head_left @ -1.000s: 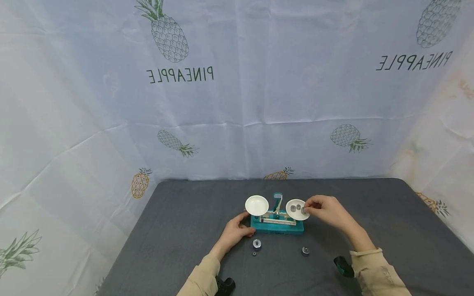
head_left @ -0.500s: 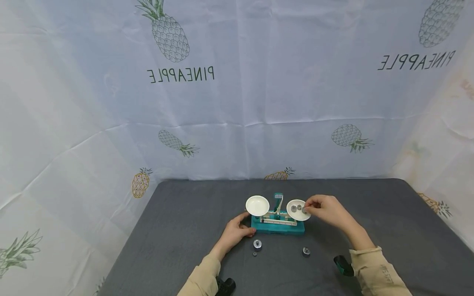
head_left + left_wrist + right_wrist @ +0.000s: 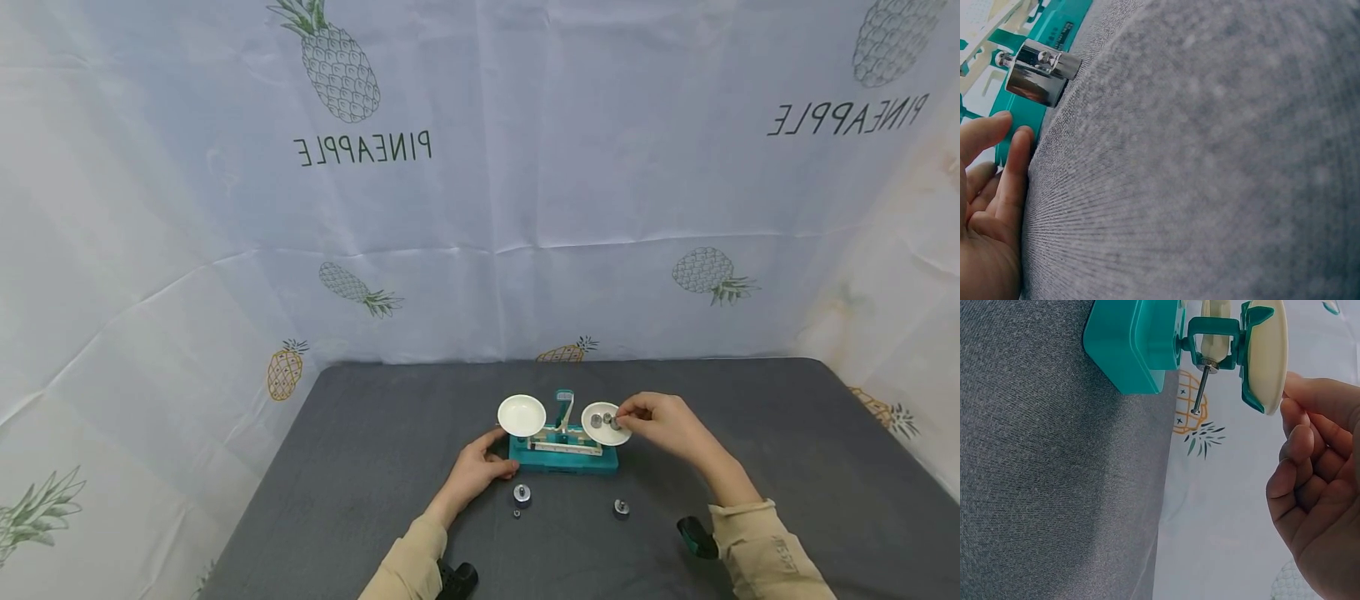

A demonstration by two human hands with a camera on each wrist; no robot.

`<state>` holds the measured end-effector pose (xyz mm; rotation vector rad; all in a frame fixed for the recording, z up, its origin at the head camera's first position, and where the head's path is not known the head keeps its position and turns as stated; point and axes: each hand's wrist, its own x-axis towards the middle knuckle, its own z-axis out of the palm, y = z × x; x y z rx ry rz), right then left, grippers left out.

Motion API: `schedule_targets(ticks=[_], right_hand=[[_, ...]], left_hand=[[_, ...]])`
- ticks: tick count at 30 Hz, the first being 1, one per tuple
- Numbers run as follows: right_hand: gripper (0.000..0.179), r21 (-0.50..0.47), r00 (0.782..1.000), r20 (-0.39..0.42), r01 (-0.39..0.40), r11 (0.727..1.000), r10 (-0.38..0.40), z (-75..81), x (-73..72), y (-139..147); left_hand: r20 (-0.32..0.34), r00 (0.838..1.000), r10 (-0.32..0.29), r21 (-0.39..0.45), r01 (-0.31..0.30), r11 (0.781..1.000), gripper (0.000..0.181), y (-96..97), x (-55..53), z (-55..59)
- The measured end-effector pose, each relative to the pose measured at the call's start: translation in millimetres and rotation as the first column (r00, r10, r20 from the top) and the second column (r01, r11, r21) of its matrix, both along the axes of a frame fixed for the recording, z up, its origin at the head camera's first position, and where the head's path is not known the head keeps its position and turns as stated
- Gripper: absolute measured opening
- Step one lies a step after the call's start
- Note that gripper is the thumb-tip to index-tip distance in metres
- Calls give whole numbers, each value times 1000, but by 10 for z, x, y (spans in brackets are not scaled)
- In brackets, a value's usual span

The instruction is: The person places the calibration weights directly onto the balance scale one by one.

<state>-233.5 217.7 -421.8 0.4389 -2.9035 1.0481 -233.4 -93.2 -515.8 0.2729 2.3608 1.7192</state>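
Note:
A teal balance scale (image 3: 564,461) with two white pans stands on the grey table. My left hand (image 3: 476,467) holds the left end of its base, thumb in front and fingers behind. On the right pan (image 3: 602,438), my right hand (image 3: 663,425) pinches a small metal weight (image 3: 615,423) between thumb and fingertips. Beside it, two more small weights (image 3: 596,421) sit on that pan. The left pan (image 3: 521,416) bears nothing. From the right wrist, the pan (image 3: 1270,359) appears edge-on and hides the pinched weight; the other fingers of this hand (image 3: 1322,481) are curled.
In front of the scale stand a large metal weight (image 3: 522,495) and a tiny weight (image 3: 517,514). Another weight (image 3: 621,508) lies further right. A white curtain (image 3: 495,308) with pineapple prints hangs behind the table (image 3: 360,483).
The head view has shifted slightly. Both hands keep their places, the left at the scale's base and the right at the weight on the right pan.

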Motion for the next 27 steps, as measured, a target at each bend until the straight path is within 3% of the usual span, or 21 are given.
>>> schedule_targets(ticks=[9, 11, 18, 27], right_hand=[[10, 8, 998, -61, -4, 1000, 5, -4, 34, 24], [10, 12, 997, -77, -7, 1000, 7, 1, 51, 25], [10, -12, 994, -107, -19, 1000, 18, -16, 127, 43], [6, -79, 979, -195, -72, 994, 55, -204, 264, 36]], left_hand=[[7, 1000, -2, 11, 2, 1000, 64, 2, 7, 5], [5, 1000, -2, 12, 2, 1000, 63, 3, 23, 44], [-4, 1000, -10, 4, 10, 1000, 59, 16, 168, 339], [-7, 1000, -10, 10, 10, 1000, 59, 16, 179, 357]])
